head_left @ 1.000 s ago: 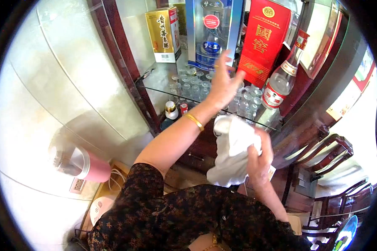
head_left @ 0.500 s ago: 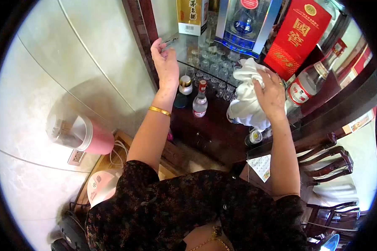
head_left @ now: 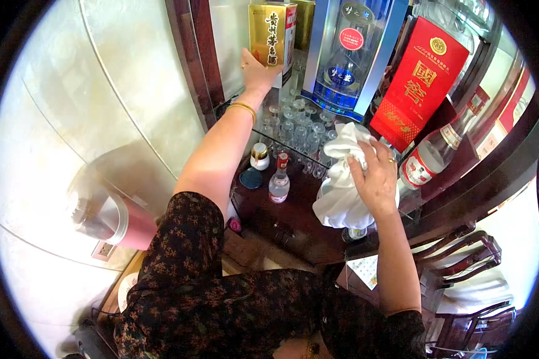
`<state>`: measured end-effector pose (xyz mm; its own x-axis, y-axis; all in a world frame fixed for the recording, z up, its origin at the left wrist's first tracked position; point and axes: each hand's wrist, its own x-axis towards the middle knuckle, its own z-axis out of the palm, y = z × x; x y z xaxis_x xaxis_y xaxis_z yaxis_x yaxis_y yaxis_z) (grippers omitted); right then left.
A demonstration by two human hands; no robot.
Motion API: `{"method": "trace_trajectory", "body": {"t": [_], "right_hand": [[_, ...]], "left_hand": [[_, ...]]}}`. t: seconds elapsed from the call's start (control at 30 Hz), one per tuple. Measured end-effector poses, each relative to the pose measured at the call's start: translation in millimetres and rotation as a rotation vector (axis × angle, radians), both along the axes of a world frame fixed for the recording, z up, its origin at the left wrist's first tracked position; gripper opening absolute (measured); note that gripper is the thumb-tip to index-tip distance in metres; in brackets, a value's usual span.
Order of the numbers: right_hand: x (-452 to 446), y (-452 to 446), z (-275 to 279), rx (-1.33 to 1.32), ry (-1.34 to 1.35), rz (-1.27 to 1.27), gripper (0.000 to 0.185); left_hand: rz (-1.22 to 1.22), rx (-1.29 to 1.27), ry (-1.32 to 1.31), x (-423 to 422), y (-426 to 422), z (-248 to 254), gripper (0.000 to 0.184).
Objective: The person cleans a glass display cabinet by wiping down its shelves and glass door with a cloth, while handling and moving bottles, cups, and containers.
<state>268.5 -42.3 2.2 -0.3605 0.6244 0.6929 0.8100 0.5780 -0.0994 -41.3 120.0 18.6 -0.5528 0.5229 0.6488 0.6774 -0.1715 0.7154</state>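
My left hand [head_left: 261,73] is at the lower front of a gold liquor box [head_left: 270,33], its fingers along the left side and thumb across the front. It appears to grip the box, though part of the fingers is hidden. A bunched white cloth [head_left: 341,200] is held in my right hand [head_left: 377,176], fingers closed over its top. Small stemmed glasses [head_left: 299,128] crowd the glass shelf below the gold box. Beside it stands a tall blue-and-silver liquor box [head_left: 347,66], and a red box [head_left: 422,81] leans at the right.
On the dark lower shelf are a small clear bottle [head_left: 279,182], a white jar with a gold lid [head_left: 259,157] and a dark round lid [head_left: 251,178]. A large clear bottle [head_left: 428,157] tilts at right. The cabinet's wooden frame [head_left: 194,54] borders the left.
My left hand has moved up and forward to the gold box. The view has tilted upward. My right hand still holds the white cloth.
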Motion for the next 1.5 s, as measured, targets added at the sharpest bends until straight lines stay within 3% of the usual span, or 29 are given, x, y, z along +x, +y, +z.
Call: {"method": "trace_trajectory", "body": {"t": [0.07,0.1,0.17,0.4,0.47,0.6,0.77,1.17,1.5], "right_hand": [[0.1,1.2,-0.4,-0.014,-0.008,-0.007,0.04],[-1.0,-0.4,0.7,-0.039,-0.004,-0.018,0.04],[-1.6,-0.7,2.5,-0.065,-0.001,-0.027,0.04],[-4.1,-1.1,3.0,-0.083,-0.008,-0.053,0.04],[-4.7,-1.6,3.6,-0.081,-0.02,-0.059,0.04],[-6.0,-2.2,3.6,-0.085,-0.012,-0.061,0.039],[-5.6,-1.9,3.0,-0.069,-0.016,-0.058,0.039],[-5.3,0.1,0.9,-0.039,-0.032,-0.066,0.037],[-5.4,-1.6,2.2,-0.036,-0.005,-0.052,0.037]], "left_hand": [[-0.232,-0.091,-0.057,-13.8,17.4,-6.8,0.113],[-0.232,-0.095,-0.06,-9.3,13.8,-6.0,0.113],[-0.063,-0.133,0.017,7.1,-0.2,3.7,0.112],[0.154,-0.187,0.103,29.3,-7.6,7.7,0.109],[0.225,-0.201,0.146,32.6,0.8,4.3,0.117],[0.189,-0.239,0.063,44.3,-0.9,10.2,0.114],[0.171,-0.109,0.124,43.1,6.0,1.8,0.111],[0.091,-0.231,-0.013,63.2,-7.4,14.2,0.111],[0.087,-0.164,0.014,59.1,-0.4,7.9,0.11]]}}
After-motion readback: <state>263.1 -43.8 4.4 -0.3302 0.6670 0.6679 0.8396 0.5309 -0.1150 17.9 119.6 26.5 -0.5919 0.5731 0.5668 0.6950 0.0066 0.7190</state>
